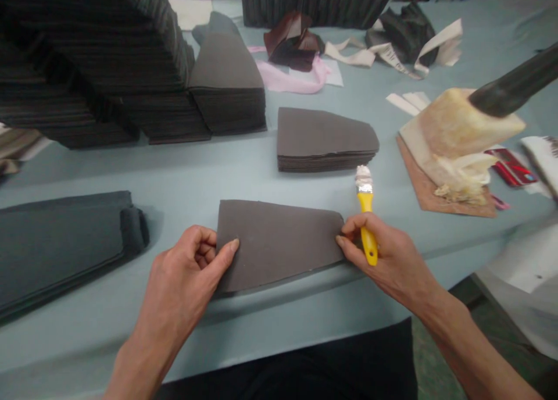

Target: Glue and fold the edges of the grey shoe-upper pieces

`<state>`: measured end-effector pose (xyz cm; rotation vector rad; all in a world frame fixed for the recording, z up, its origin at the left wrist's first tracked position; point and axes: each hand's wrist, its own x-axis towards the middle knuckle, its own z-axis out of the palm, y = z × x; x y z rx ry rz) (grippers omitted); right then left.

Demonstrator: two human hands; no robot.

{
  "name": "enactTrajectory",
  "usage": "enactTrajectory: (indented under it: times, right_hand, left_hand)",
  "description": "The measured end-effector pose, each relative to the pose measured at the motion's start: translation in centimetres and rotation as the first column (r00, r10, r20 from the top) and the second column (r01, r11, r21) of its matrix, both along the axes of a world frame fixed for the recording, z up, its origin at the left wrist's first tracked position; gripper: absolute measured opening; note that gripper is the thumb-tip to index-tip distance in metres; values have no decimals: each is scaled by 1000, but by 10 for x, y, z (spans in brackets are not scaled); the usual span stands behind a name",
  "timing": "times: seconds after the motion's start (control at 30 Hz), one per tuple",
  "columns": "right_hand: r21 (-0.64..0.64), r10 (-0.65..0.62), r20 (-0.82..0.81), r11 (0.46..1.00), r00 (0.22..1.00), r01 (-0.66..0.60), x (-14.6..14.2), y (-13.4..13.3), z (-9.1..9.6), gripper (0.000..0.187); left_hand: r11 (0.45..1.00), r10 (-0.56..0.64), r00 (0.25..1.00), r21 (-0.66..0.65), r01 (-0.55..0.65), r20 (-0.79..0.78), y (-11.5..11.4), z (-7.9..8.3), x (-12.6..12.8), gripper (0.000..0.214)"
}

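Observation:
A dark grey cut piece of material [274, 243] lies flat near the front edge of the pale blue table [209, 179]. My left hand [192, 266] pinches its left edge, thumb on top and fingers curled. My right hand [379, 254] touches its right corner with the fingertips while gripping a small yellow-handled brush [365, 214], whose white bristles point away from me.
A low stack of the same grey pieces [325, 139] sits just behind. Taller dark stacks [100, 68] fill the back left, folded dark fabric [61, 243] lies at left. At right stand a crusted glue block [462, 132] on brown board, a dark handle [514, 86] and scraps [300, 45].

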<state>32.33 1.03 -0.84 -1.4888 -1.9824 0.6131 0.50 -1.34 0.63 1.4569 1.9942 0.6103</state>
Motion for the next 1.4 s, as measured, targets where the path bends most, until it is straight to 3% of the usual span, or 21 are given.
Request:
enactTrajectory:
  times: [0.2, 0.27, 0.33, 0.47, 0.57, 0.9, 1.07, 1.2, 1.3, 1.4]
  right_hand:
    - [71, -24, 41, 997, 999, 21, -3, -4, -2, 11]
    - [87, -30, 64, 996, 997, 25, -3, -5, -2, 11]
    - [92, -46, 90, 995, 995, 37, -3, -7, -2, 12]
    - [88, -106, 147, 992, 984, 93, -4, -9, -2, 12]
    - [94, -152, 184, 986, 971, 137, -4, -10, -1, 12]
    - [55, -218, 195, 976, 956, 211, -7, -11, 0, 12]
    - [98, -236, 211, 971, 949, 219, -7, -13, -7, 13]
    - [203, -255, 262, 958, 931, 205, -3, -16, -9, 14]
    - [329, -273, 254, 927, 928, 183, -8, -17, -4, 12]
    - [413, -171, 176, 907, 969, 85, -24, -15, 2, 7]
  left_hand:
    - [997, 60, 993, 58, -54, -101, -5, -8, -4, 55]
    - [993, 42, 974, 118, -16, -223, -7, -11, -7, 58]
    - [973, -23, 935, 209, 103, -355, -7, -12, -11, 57]
    - [826, -215, 818, 347, 444, -534, 1, -11, -18, 43]
    - [710, -346, 740, 355, 608, -577, 8, -12, -21, 37]
    - [496, -573, 555, 284, 821, -603, 25, -15, -18, 45]
    - [431, -557, 468, 243, 869, -686, 29, -14, -15, 46]
    - [375, -515, 411, 233, 897, -752, 32, -13, -11, 44]
    - [366, -509, 407, 237, 900, -759, 33, -13, -7, 45]
    - [378, -501, 410, 233, 896, -763, 32, -13, -4, 44]
